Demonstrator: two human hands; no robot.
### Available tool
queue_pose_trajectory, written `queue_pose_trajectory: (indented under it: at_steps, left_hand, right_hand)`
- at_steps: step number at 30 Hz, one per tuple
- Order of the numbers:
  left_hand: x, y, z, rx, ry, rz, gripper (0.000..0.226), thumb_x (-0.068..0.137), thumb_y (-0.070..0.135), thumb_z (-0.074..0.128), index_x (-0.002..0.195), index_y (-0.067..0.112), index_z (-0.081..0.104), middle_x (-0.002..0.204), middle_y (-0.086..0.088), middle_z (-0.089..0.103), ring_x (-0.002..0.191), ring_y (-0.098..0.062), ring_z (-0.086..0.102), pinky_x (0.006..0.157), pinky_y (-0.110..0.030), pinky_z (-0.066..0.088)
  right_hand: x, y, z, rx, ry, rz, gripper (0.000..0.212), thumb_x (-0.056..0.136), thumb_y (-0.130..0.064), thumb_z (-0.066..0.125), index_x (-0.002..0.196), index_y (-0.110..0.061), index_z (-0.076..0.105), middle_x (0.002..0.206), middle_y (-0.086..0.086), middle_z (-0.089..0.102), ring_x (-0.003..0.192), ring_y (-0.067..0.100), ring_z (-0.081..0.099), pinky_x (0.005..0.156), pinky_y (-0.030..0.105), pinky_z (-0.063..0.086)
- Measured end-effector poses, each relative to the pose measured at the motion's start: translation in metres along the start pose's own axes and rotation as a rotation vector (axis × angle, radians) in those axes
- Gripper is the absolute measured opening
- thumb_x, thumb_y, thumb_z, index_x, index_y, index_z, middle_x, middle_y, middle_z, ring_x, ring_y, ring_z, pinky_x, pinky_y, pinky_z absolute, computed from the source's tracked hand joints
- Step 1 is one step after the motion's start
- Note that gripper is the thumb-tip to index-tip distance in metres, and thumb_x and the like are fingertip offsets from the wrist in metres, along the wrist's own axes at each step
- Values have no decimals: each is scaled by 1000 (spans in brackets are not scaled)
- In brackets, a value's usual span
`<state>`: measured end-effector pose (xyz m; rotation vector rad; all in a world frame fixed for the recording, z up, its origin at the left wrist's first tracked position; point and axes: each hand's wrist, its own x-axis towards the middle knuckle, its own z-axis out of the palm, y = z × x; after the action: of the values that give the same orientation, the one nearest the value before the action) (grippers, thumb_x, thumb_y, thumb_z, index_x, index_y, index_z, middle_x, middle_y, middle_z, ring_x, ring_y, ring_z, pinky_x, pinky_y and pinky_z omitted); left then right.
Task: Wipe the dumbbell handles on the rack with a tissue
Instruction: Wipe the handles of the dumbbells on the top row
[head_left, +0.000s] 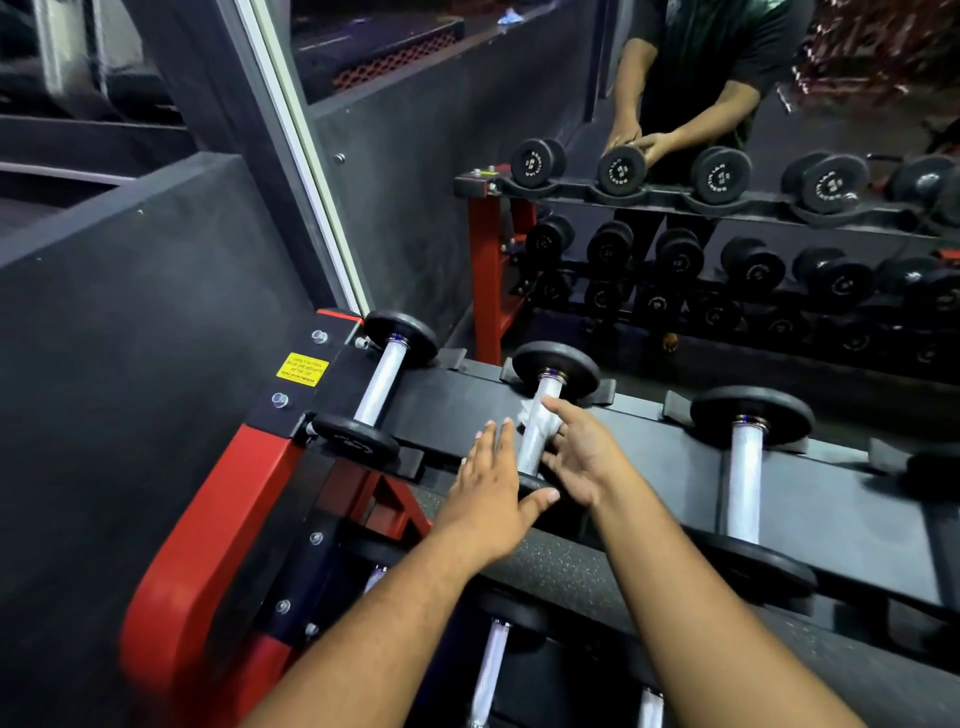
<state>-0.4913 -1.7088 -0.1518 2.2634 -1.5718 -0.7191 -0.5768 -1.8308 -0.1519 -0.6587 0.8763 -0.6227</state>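
Note:
Three dumbbells with silver knurled handles lie across the top shelf of the rack (457, 410). The middle dumbbell (537, 447) has a white tissue (535, 413) draped over the upper part of its handle. My left hand (491, 493) hovers flat just left of that handle, fingers straight, thumb over the near black plate. My right hand (582, 457) is on the handle's right side, fingers spread and reaching to the tissue. The left dumbbell (382, 382) and the right dumbbell (745, 478) lie untouched.
The rack has a red frame (208, 530) with a yellow sticker (303, 369), and a lower shelf with more dumbbells (488, 670). A wall mirror (675, 208) behind reflects the rack and a person. A dark padded wall (130, 312) stands at left.

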Motion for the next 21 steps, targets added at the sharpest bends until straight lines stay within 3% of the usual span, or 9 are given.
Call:
queue_pose_trajectory:
  at_steps: [2,6,8,12,18,21]
  left_hand:
    - [0,0,0,-6,4,5,100,97,62,46,157,23,-24,165,0,-27,152,-15,-22,125,-40,-3]
    - [-2,1,-1,-1,-2,-7,99,98,61,46,157,24,-24,165,0,-27,152,-15,-22,124,-40,-4]
    - [-2,2,-2,-4,4,-8,99,98,61,47,157,24,-23,166,0,-27,153,-16,-22,125,-40,-3]
    - [-2,1,-1,-21,3,-4,99,98,59,48,157,24,-23,166,0,-26,153,-16,-21,126,-41,-3]
    - [-4,5,-3,-8,4,-18,98,99,58,48,157,25,-23,166,1,-27,153,-16,-21,123,-39,-3]
    - [-4,4,-3,-6,-8,-14,98,98,60,46,156,25,-25,165,1,-29,152,-15,-22,122,-37,-6]
  right_hand:
    - [-3,5,-11,-47,-2,-46,16,93,-21,62,107,-14,65,102,11,69,96,25,61,94,42,46]
    - [1,1,3,-36,-40,16,21,93,-20,62,113,-14,66,103,8,72,95,22,66,97,37,50]
    - [1,0,6,-69,-50,47,20,94,-20,61,112,-14,67,95,5,72,86,18,68,86,32,53]
    - [-7,8,-21,-244,-51,-22,14,92,-22,65,101,-13,70,93,8,74,87,22,66,94,40,49]
    - [0,10,-13,-321,-42,70,21,93,-20,65,107,-7,71,81,7,73,74,20,65,78,36,50]
    - [-7,13,-21,-394,-43,-58,16,94,-8,57,93,-6,73,82,10,75,71,18,68,66,28,53]
